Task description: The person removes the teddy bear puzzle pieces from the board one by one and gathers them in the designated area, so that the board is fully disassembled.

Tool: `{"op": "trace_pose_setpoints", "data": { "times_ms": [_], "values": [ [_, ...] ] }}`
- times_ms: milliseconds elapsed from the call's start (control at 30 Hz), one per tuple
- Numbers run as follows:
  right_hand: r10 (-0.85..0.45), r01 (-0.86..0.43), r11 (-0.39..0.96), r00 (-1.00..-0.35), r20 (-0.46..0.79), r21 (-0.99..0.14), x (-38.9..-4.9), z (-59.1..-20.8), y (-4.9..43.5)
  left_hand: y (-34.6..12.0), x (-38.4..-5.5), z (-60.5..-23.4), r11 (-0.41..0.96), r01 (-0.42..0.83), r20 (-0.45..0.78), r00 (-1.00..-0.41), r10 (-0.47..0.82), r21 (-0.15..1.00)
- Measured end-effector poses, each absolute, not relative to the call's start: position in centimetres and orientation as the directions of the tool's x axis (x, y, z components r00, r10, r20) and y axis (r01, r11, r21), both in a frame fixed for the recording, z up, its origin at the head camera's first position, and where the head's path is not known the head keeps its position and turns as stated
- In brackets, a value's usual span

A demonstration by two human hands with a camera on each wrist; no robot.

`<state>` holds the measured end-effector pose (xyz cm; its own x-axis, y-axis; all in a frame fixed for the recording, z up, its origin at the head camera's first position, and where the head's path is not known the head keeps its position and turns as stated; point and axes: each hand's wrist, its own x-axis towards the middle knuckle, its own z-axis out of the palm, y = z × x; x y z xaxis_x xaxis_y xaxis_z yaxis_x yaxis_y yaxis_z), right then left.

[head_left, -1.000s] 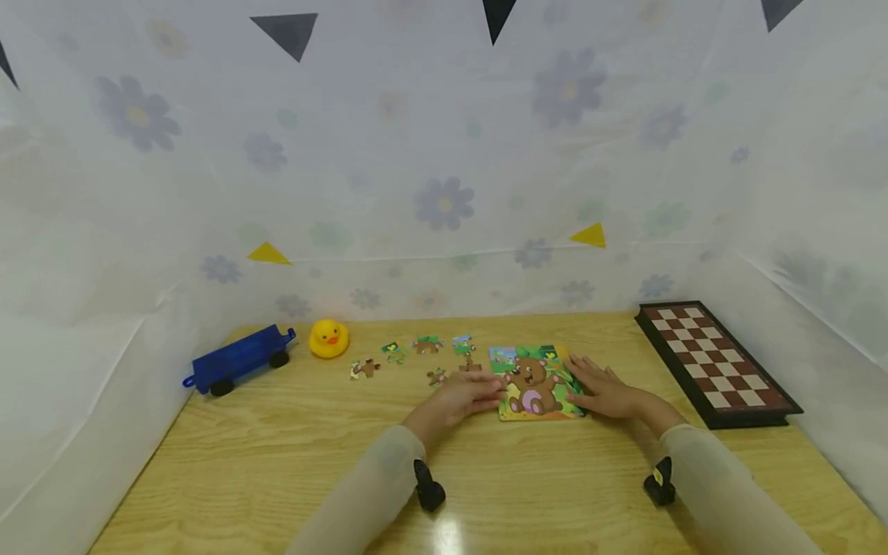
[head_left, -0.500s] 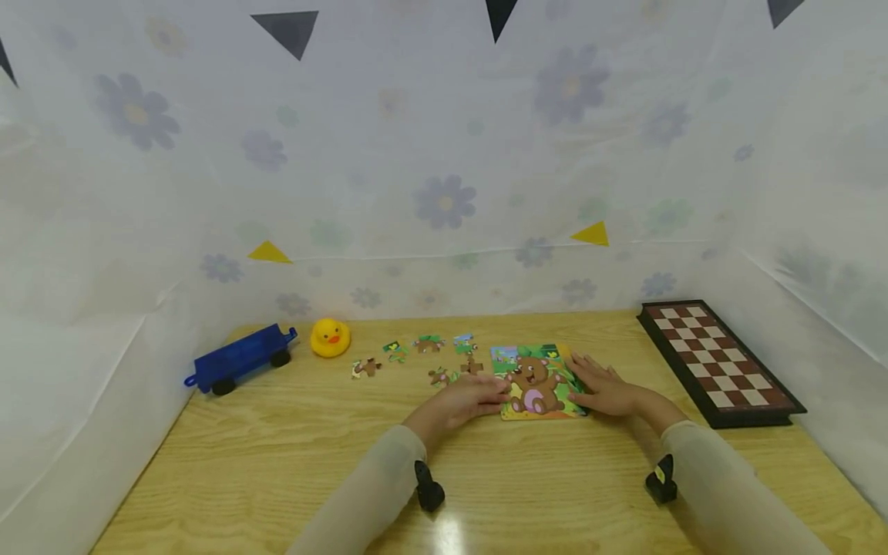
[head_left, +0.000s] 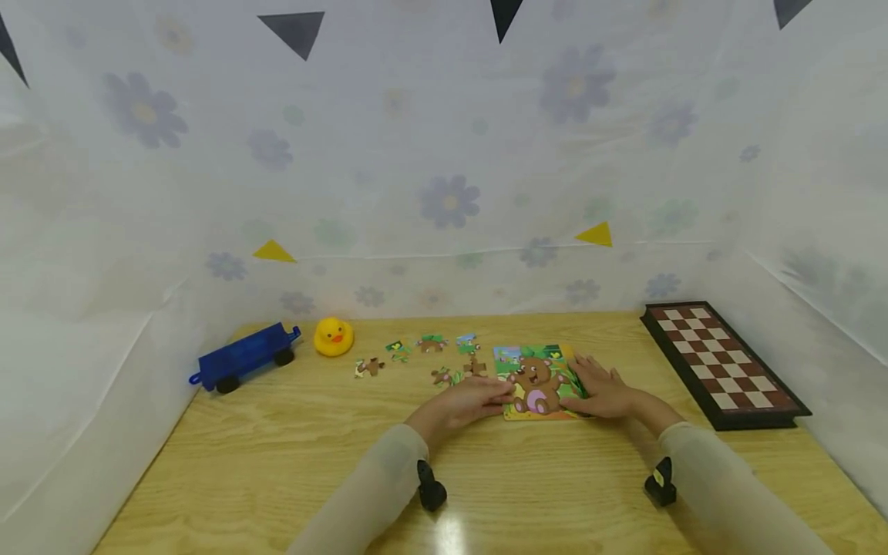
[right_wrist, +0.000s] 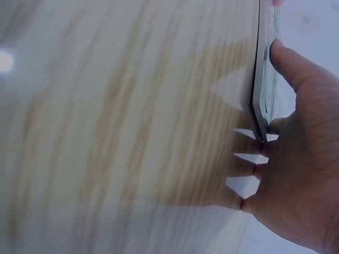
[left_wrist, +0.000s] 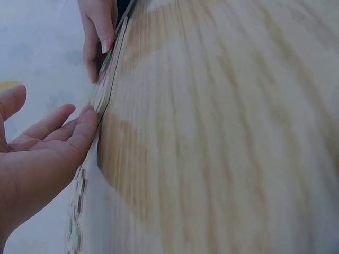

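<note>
A square bear puzzle (head_left: 536, 381) lies flat on the wooden table between the two hands. At its left edge, my left hand (head_left: 461, 402) touches the border with nearly straight fingertips; the left wrist view shows these fingertips (left_wrist: 89, 114) right at the board's side. My right hand (head_left: 603, 391) rests at the opposite edge, its fingers spread and its thumb (right_wrist: 288, 61) lying over the top face of the board. In the right wrist view, the other fingers reach down beside the board's corner to the table.
Several loose puzzle pieces (head_left: 432, 344) lie left of the board. Beyond them are a yellow rubber duck (head_left: 334, 337) and a blue toy trailer (head_left: 244, 358). A checkered game board (head_left: 721, 358) lies at the right. A white flowered sheet (head_left: 388, 193) encloses the table's back and sides.
My right thumb has slid a little inward over the puzzle's face. My left hand stays at the left edge. The head view has shifted slightly.
</note>
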<state>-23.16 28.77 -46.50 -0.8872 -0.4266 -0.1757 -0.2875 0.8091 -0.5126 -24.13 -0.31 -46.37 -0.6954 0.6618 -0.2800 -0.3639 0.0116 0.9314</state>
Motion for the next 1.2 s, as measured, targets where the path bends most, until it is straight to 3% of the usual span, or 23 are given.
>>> {"op": "trace_pose_setpoints", "data": {
  "times_ms": [733,1200],
  "values": [
    [-0.375,-0.262,0.893,-0.882,-0.284,-0.366,-22.6,-45.7,27.7,0.2,-23.3,-45.9,-0.012,-0.347,-0.251,-0.699,0.67,0.938],
    [-0.374,-0.282,0.903,-0.888,-0.268,-0.325,-23.1,-46.3,27.6,0.2,-23.5,-45.4,0.017,-0.328,-0.259,-0.709,0.656,0.944]
  ]
}}
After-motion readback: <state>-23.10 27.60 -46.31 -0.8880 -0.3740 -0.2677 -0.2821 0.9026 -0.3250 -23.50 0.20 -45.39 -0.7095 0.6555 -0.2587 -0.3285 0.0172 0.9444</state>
